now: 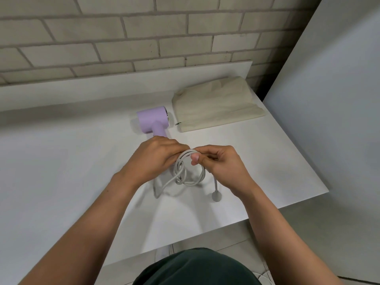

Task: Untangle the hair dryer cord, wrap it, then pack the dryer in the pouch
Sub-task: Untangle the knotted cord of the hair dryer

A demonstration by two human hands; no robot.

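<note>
Your left hand (153, 159) curls over the top of the coiled cord (185, 173), just below the handle of the lilac hair dryer (153, 121). Your right hand (222, 161) pinches the same loops between thumb and fingers. Both forearms reach in over the white table (61, 161). The lower loops sag onto the tabletop (one strand trails left), and the plug (216, 196) lies near your right wrist. The dryer lies on its side. The cream pouch (218, 105) lies flat just right of it, its zipper pull (178, 123) toward the dryer, before a brick wall (123, 38).
</note>
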